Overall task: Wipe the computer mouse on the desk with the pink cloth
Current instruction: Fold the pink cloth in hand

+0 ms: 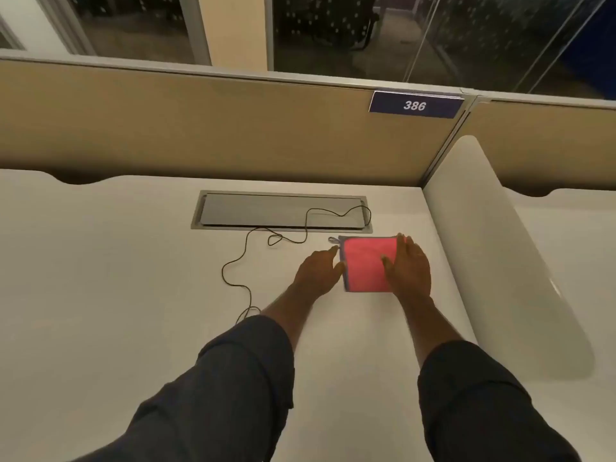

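Both my hands flat, holding nothing: left hand [319, 269] beside cloth [365, 263], right hand [409, 265] on it. Mouse unseen; cable [233, 261] near, snag risk.

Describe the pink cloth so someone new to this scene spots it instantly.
Start at the metal cable hatch set into the white desk. Just before its right end, the pink cloth lies flat between both hands. It is the only brightly coloured thing there, square, grey-edged, with a corner loop.

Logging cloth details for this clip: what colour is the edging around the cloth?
Grey-blue edging around the pink cloth, with a small loop at its far-left corner; head view.
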A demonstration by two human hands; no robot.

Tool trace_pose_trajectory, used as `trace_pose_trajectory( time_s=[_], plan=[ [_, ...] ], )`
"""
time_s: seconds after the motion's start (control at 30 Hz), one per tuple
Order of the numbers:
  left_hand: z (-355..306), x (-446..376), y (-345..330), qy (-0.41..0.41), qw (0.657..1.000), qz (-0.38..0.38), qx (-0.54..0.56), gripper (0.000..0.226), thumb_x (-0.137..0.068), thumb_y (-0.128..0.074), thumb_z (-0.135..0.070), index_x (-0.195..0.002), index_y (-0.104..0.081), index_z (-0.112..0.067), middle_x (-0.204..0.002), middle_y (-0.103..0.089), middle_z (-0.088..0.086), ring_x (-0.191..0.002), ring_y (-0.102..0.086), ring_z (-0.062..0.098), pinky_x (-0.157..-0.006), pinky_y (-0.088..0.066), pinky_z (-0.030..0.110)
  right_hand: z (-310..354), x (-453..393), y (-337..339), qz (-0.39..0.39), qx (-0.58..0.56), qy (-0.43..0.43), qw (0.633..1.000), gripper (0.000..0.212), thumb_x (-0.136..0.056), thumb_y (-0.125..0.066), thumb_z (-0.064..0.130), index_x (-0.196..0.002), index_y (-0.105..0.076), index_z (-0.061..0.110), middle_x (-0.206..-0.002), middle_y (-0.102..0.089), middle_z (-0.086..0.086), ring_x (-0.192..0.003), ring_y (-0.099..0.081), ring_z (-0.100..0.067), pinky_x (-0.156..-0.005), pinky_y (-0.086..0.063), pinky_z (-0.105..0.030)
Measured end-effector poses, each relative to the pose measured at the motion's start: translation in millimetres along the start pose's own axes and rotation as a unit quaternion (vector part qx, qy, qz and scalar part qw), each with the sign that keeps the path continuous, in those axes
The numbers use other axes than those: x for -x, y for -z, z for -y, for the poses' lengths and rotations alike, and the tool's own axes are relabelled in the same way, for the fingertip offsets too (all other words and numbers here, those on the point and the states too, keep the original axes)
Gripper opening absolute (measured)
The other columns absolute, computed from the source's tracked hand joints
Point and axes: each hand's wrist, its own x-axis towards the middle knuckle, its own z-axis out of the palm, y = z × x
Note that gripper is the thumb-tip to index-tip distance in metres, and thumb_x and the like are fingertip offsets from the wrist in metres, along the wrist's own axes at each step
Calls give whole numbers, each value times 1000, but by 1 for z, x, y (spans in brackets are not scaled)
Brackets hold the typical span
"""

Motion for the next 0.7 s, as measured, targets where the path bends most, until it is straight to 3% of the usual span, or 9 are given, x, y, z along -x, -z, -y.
trace_pose_trajectory(
  time_s=[0.17, 0.27, 0.33, 0.4, 0.43, 0.53, 0.7],
  plan=[
    [-6, -31, -14, 131, 987, -19, 95, 46, -103, -43, -37, -135, -57, -7, -136, -60, 14, -123, -56, 32, -102, -44, 40, -22, -18, 3, 48, -46, -157, 985, 68, -98, -46, 47, -151, -26, 9, -145, -44, -20, -130, -45, -38, -106, -38, -49],
    [-7, -47, -18, 206, 961, -39, 182, 42, -100, -49, -35, -121, -66, -4, -124, -67, 15, -112, -63, 32, -95, -49, 37, -33, -30, 3, 57, -109, -202, 972, 59, -98, -48, 43, -144, -39, 7, -141, -49, -19, -128, -47, -38, -104, -39, -46],
    [-6, -56, -21, 254, 939, -43, 228, 36, -96, -52, -31, -112, -69, -3, -109, -72, 14, -94, -70, 31, -83, -58, 38, -41, -40, 1, 47, -154, -222, 962, 52, -99, -46, 42, -135, -51, 5, -136, -54, -19, -124, -52, -36, -100, -41, -43],
    [-5, -64, -24, 281, 933, -47, 220, 28, -95, -58, -28, -106, -68, -5, -100, -73, 10, -74, -69, 24, -60, -56, 28, -44, -48, 1, 50, -186, -249, 949, 50, -99, -43, 43, -125, -59, 3, -129, -60, -19, -118, -56, -36, -96, -44, -40],
    [-4, -70, -29, 302, 924, -60, 226, 26, -94, -61, -29, -103, -68, -6, -98, -74, 9, -72, -68, 22, -59, -56, 27, -44, -51, 2, 60, -200, -265, 941, 50, -100, -43, 43, -122, -60, 2, -128, -61, -19, -117, -58, -37, -95, -44, -39],
    [-9, -79, -35, 349, 888, -89, 287, 32, -89, -67, -38, -97, -67, -7, -95, -74, 11, -81, -73, 27, -77, -62, 39, -43, -59, 5, 76, -242, -302, 919, 49, -99, -47, 43, -121, -62, 1, -128, -61, -19, -118, -58, -37, -95, -44, -37],
    [-30, -77, -33, 345, 867, -66, 352, 36, -80, -77, -36, -96, -60, -8, -95, -71, 8, -86, -72, 30, -81, -61, 42, -50, -62, 1, 101, -303, -315, 894, 43, -94, -60, 36, -117, -64, 0, -123, -64, -18, -112, -61, -36, -86, -44, -34]
  ],
)
